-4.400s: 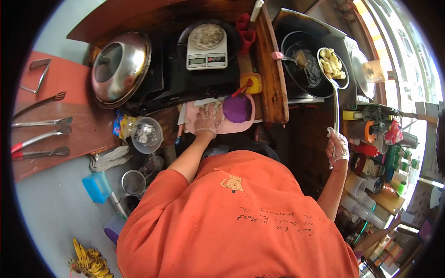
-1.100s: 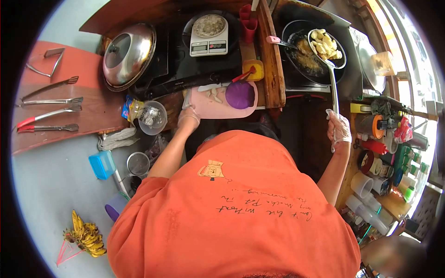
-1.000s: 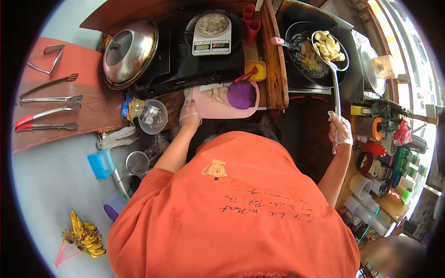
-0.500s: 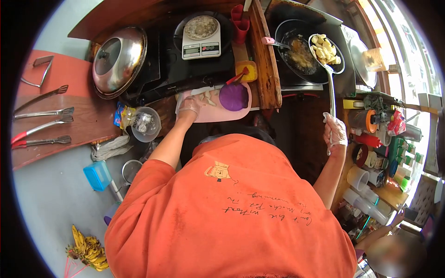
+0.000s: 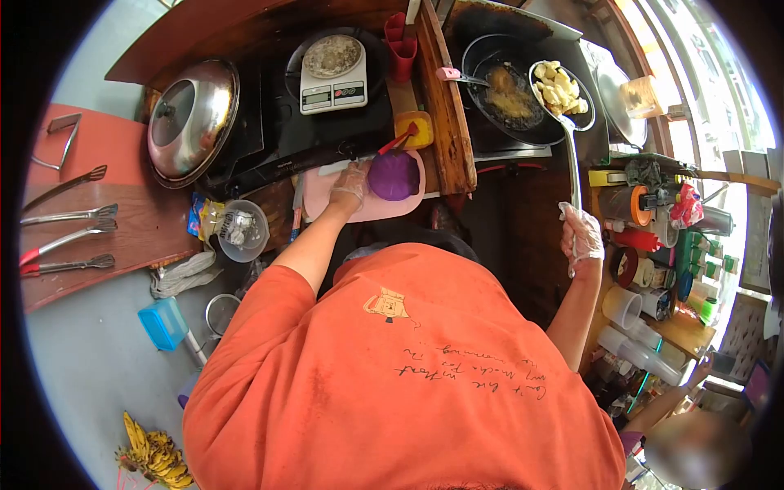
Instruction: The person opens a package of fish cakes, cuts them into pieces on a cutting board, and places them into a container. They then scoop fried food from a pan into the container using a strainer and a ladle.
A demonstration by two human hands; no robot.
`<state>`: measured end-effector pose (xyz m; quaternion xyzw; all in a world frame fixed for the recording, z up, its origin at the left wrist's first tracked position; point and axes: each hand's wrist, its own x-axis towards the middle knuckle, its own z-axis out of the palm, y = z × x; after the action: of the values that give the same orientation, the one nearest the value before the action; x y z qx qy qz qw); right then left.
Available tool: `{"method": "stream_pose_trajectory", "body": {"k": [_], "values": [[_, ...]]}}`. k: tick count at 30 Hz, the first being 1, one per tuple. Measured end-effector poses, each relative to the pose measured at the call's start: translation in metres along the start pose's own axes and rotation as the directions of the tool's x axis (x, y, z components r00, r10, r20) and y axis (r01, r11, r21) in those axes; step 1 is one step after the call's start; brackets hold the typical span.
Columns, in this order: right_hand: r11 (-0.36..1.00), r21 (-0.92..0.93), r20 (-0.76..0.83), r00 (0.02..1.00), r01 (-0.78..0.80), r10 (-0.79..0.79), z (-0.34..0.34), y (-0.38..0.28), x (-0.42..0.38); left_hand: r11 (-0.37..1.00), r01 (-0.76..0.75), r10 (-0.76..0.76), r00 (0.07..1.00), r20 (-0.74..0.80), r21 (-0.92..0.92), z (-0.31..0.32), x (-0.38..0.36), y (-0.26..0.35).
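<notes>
My left hand (image 5: 349, 186), in a clear plastic glove, is on the pink board (image 5: 380, 210), just left of the purple bowl (image 5: 394, 175); its fingers are over pale pieces that I cannot make out. My right hand (image 5: 581, 237), also gloved, is closed round the long handle of a strainer ladle (image 5: 571, 163). Pale yellow chunks (image 5: 560, 89) fill the ladle, which rests over the right rim of a black wok (image 5: 478, 61). Browned food (image 5: 509, 100) lies in the oil there, beside a pink-handled utensil (image 5: 449, 74).
A kitchen scale (image 5: 333, 86) stands on the black stove. Further left are a domed lid (image 5: 193, 118), a plastic tub (image 5: 243, 231) and several tongs (image 5: 69, 237). Bananas (image 5: 155, 453) lie at lower left. Another person's arm (image 5: 657, 412) shows at lower right.
The whole view has shifted slightly. My left hand has moved right across the board, towards the purple bowl, and now covers pale pieces seen before. My right hand still holds the ladle.
</notes>
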<state>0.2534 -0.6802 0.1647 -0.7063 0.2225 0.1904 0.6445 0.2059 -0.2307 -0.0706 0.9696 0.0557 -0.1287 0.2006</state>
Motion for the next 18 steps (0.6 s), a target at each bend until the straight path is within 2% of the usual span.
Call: {"method": "stream_pose_trajectory", "body": {"k": [9,11,18], "values": [[1.000,-0.030,0.016,1.000,-0.003,0.004,-0.001,-0.002,-0.002,0.985,0.141,-0.146,0.989,0.039,0.100,0.008,0.012,0.018],[0.999,-0.042,0.016,1.000,0.001,0.000,-0.002,-0.002,-0.002,0.987,0.111,-0.113,0.994,0.010,0.120,0.032,0.018,0.007],[1.000,-0.025,0.014,1.000,0.006,-0.006,-0.002,-0.001,0.003,0.977,0.043,-0.038,0.999,-0.028,0.211,0.021,0.010,0.018]]}}
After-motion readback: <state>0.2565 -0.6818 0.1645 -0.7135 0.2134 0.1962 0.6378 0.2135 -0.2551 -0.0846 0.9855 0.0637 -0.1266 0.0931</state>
